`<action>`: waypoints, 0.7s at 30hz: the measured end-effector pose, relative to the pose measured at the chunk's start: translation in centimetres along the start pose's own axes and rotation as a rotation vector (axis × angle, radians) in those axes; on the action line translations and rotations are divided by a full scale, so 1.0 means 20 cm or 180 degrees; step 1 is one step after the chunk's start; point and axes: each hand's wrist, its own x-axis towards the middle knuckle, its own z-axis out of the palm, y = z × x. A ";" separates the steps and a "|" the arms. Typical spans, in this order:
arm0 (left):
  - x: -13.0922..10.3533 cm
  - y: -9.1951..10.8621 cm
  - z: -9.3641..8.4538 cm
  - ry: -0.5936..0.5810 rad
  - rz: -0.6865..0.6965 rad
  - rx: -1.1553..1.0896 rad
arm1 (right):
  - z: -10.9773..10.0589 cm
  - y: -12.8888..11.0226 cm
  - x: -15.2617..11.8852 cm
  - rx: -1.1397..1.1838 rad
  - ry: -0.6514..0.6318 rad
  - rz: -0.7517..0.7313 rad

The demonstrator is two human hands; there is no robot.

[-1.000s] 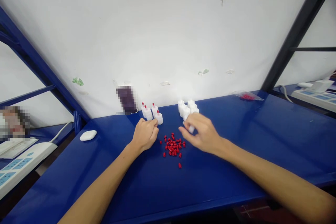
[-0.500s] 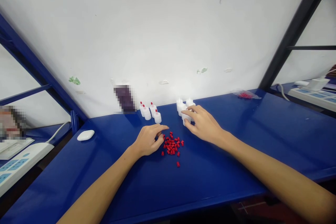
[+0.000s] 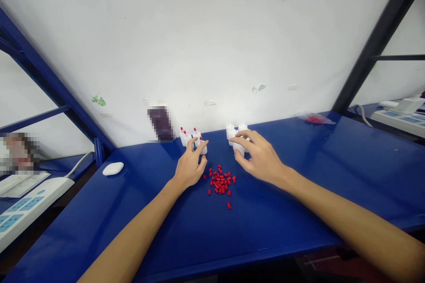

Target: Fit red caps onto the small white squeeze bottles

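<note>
My left hand [image 3: 190, 166] is beside the white bottles [image 3: 202, 148] with red tips at the back of the table, its curled fingers partly covering them. Something small and red shows at its thumb tip and looks like a red cap [image 3: 202, 155]. My right hand [image 3: 258, 155] has its fingers and thumb round a white bottle [image 3: 238, 148] that stands in front of other white bottles [image 3: 230, 131] showing no red tips. Between my hands, nearer to me, lies a loose pile of small red caps [image 3: 220, 182], with one cap [image 3: 229, 206] apart at the front.
A white rounded case [image 3: 113, 168] rests at the left of the blue table [image 3: 166, 234]. Near the wall at right lies a clear bag with red pieces [image 3: 314, 119]. White power strips [image 3: 36, 208] flank the table, and a blue frame post [image 3: 56, 79] rises at left.
My left hand has moved up and away from the cap pile towards the red-tipped bottles. My right hand stays at the white bottle. The view has shifted slightly.
</note>
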 end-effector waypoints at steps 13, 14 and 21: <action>0.00 -0.03 0.02 0.0061 0.0381 -0.0473 | -0.02 -0.13 -0.04 0.0604 -0.0559 -0.0123; 0.00 -0.03 0.01 0.0114 0.0391 -0.0470 | -0.03 -0.13 -0.04 0.0625 -0.0693 -0.0099; 0.00 0.01 0.00 0.0317 0.0380 -0.0881 | -0.02 -0.14 -0.05 0.0909 -0.0613 -0.0257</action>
